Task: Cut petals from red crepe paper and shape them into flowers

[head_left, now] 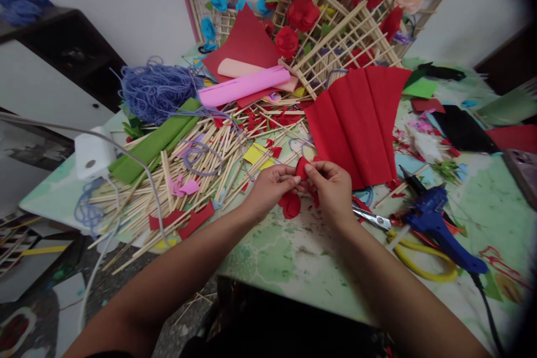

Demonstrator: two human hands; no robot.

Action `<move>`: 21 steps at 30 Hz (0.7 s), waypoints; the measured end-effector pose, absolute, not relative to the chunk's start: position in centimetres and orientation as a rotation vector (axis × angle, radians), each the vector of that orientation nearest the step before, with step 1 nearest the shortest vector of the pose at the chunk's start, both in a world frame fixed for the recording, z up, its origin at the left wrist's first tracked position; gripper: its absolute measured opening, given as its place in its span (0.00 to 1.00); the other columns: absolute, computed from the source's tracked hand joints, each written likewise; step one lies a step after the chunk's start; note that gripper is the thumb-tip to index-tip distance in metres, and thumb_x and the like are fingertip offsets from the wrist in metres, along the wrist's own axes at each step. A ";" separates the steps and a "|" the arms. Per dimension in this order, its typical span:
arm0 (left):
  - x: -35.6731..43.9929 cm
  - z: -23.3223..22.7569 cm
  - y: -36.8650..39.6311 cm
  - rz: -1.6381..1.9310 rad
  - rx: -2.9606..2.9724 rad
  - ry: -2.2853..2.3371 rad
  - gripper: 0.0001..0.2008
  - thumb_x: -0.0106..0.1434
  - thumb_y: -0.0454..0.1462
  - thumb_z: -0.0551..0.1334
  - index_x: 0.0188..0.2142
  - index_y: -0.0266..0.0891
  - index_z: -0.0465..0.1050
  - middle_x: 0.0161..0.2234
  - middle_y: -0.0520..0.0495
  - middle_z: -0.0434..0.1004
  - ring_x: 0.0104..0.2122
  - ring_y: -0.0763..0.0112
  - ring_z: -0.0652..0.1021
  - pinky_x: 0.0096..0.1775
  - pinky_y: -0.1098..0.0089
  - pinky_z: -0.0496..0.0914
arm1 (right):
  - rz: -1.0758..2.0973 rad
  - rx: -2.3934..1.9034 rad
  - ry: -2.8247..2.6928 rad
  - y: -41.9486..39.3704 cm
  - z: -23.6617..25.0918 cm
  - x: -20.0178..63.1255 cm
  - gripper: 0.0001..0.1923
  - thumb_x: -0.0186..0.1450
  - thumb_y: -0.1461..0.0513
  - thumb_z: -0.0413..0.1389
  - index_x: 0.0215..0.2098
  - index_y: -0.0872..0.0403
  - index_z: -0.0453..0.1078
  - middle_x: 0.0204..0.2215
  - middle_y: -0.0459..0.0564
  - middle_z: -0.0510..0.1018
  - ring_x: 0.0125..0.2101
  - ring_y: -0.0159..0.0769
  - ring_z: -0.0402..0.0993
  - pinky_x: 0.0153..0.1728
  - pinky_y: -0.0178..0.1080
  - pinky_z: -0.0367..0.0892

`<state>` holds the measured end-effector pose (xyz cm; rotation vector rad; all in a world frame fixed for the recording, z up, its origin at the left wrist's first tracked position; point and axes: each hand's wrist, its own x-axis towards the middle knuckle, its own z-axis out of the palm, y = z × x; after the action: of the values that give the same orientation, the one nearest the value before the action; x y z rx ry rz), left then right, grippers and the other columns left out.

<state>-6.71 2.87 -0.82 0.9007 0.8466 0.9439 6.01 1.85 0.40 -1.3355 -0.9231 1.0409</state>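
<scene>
A green-patterned table (302,257) is covered with craft supplies. Behind the hands, a wooden lattice (348,33) carries finished paper flowers. A pleated red paper sheet (356,117) lies just behind the hands, and a heap of wooden sticks (201,173) spreads to their left. To their right lie a blue glue gun (440,224) and scissors (377,219). The left hand (268,190) and right hand (331,190) meet at the table's middle, each grip pinched shut on a small red paper piece (301,169), held just above the table. It looks partly rolled, not yet a flower. Its long axis cannot be told.
</scene>
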 end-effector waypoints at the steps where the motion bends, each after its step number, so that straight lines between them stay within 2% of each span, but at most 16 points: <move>1: -6.7 -0.8 2.9 0.946 0.902 0.846 0.14 0.50 0.38 0.69 0.35 0.33 0.73 0.26 0.47 0.78 0.26 0.73 0.78 0.34 0.72 0.71 | 1.032 -1.341 -0.936 1.8 0.4 6.0 0.11 0.51 0.57 0.61 0.25 0.56 0.71 0.20 0.43 0.72 0.20 0.29 0.65 0.23 0.33 0.63; 7: -6.8 -0.6 2.9 0.956 0.881 0.901 0.14 0.49 0.39 0.69 0.33 0.33 0.72 0.25 0.49 0.77 0.23 0.75 0.77 0.32 0.73 0.70 | 1.033 -1.329 -1.001 1.8 0.3 6.1 0.10 0.52 0.56 0.61 0.25 0.56 0.72 0.20 0.43 0.74 0.22 0.30 0.67 0.25 0.33 0.63; 13: -6.9 0.1 2.8 0.936 0.816 0.886 0.11 0.51 0.38 0.68 0.32 0.32 0.73 0.27 0.47 0.79 0.24 0.76 0.77 0.31 0.75 0.69 | 1.051 -1.293 -1.030 2.0 0.2 6.9 0.14 0.58 0.53 0.56 0.26 0.56 0.73 0.21 0.45 0.75 0.25 0.33 0.70 0.30 0.35 0.64; 17: -6.9 0.2 2.8 0.916 0.791 0.904 0.11 0.50 0.36 0.68 0.32 0.32 0.72 0.24 0.48 0.78 0.22 0.76 0.76 0.29 0.75 0.69 | 1.038 -1.310 -1.121 2.0 0.4 7.0 0.14 0.58 0.54 0.57 0.21 0.56 0.70 0.17 0.42 0.71 0.21 0.30 0.66 0.24 0.33 0.60; 21: -6.9 0.1 2.8 0.921 0.762 0.891 0.11 0.48 0.36 0.69 0.30 0.34 0.71 0.22 0.51 0.77 0.22 0.76 0.77 0.29 0.75 0.69 | 1.054 -1.339 -1.109 1.9 0.6 6.8 0.10 0.54 0.58 0.59 0.22 0.56 0.70 0.17 0.43 0.73 0.19 0.30 0.67 0.22 0.33 0.61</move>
<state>-6.86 2.82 0.06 0.7623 0.8911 0.9207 6.78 1.91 0.61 -1.3391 -1.1089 1.0543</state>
